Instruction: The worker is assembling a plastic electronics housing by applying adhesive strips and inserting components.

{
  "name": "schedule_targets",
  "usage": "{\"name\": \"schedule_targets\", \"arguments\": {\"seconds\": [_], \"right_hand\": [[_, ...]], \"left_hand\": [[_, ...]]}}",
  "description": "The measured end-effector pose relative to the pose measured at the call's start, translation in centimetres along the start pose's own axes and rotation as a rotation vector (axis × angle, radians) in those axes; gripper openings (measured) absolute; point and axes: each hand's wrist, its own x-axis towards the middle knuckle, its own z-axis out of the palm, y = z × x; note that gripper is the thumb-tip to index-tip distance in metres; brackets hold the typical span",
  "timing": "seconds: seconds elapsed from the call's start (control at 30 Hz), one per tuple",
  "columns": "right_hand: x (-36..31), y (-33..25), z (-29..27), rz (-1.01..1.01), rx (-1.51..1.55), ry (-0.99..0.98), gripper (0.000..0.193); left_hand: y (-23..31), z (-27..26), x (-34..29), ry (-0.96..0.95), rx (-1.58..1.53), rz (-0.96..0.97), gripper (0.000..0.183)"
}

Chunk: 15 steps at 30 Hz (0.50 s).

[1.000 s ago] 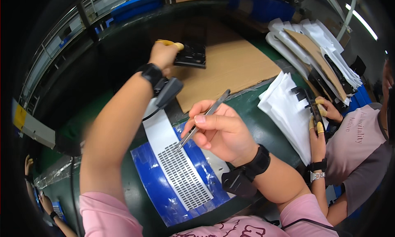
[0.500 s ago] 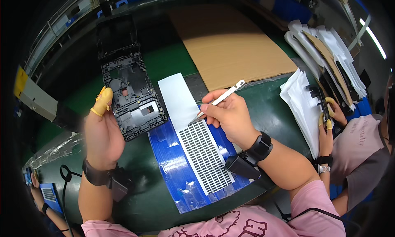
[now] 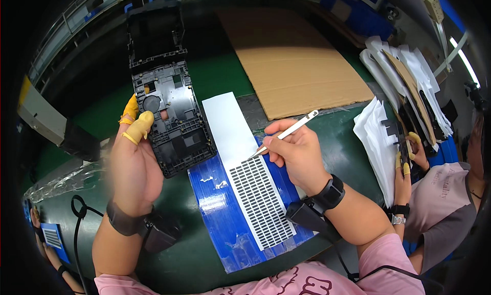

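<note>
Black plastic frame (image 3: 171,116) sat upper left of centre, long axis running up-frame, clasped by left hand (image 3: 134,162) along its lower left edge. Right hand (image 3: 296,151), pinching white tweezers (image 3: 286,134), was at centre right with tip pointing down-left onto sticker sheet (image 3: 250,182), just right of the frame on green worktop (image 3: 215,75).
</note>
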Motion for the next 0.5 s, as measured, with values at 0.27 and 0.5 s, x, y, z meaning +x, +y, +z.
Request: {"name": "schedule_targets", "arguments": {"seconds": [0.27, 0.5], "right_hand": [[-0.4, -0.7, -0.2, 0.037, 0.087, -0.051, 0.020], [-4.0, -3.5, 2.2, -0.075, 0.169, -0.110, 0.022]], "left_hand": [[-1.8, 0.7, -0.6, 0.018, -0.154, -0.131, 0.037], [-2.6, 2.4, -3.3, -0.102, -0.339, -0.390, 0.036]]}}
